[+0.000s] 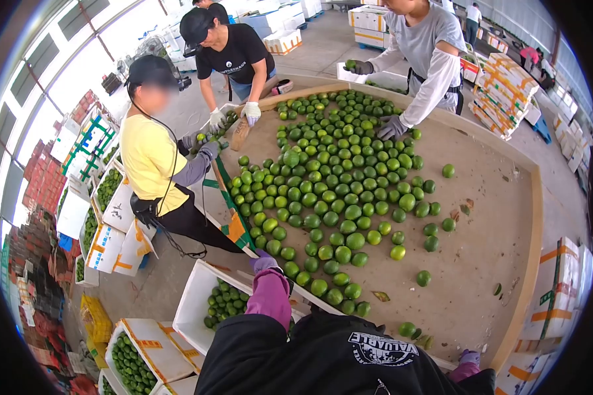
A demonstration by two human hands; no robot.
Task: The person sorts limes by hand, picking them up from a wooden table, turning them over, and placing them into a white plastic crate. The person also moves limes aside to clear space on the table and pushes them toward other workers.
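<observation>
A broad pile of green limes [329,191] lies on the wide sorting table [481,263] in front of me. My left hand [263,262], in a purple glove, is at the table's left edge beside the nearest limes. Its fingers are too small and partly hidden to show whether they grip anything. My right hand [469,357], also gloved in purple, is at the near right edge by the wooden rim [530,283]. My body and sleeve hide part of it. Close to my front, a few loose limes [407,329] lie near the rim.
A white foam box [194,299] holding limes stands below my left arm, with another lime-filled box [141,349] behind it. Across the table are co-workers in a yellow shirt [153,151], a black shirt [234,56] and a grey shirt [422,39]. Stacked boxes [557,289] stand at right.
</observation>
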